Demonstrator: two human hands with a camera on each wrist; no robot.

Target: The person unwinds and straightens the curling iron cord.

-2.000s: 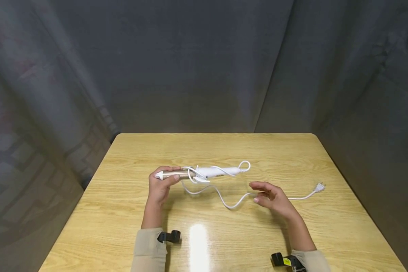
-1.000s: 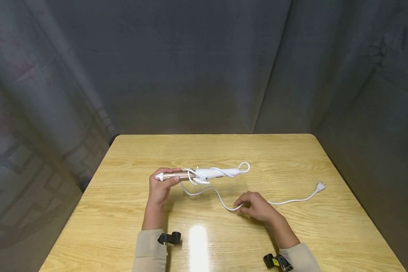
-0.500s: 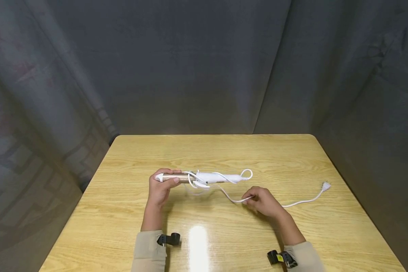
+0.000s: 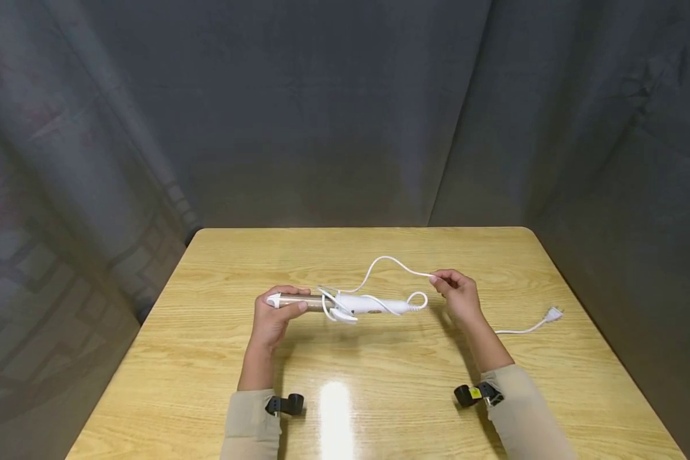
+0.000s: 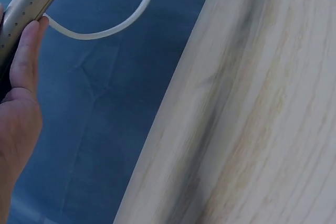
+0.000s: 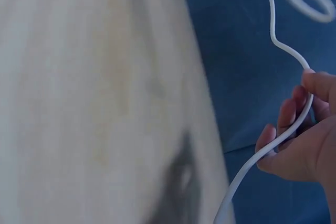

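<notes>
Meanwhile the right hand [image 4: 459,295] had lifted from the table [image 4: 379,383] toward frame centre, pinching the white cord [image 4: 388,262], which now arched above the curling iron [image 4: 339,303] instead of trailing low. Left hand [image 4: 273,316] gripped the barrel end, unchanged. Another wrap looked to be underway. Plug [image 4: 552,313] lay at right; wrist views cut off most of the iron.
</notes>
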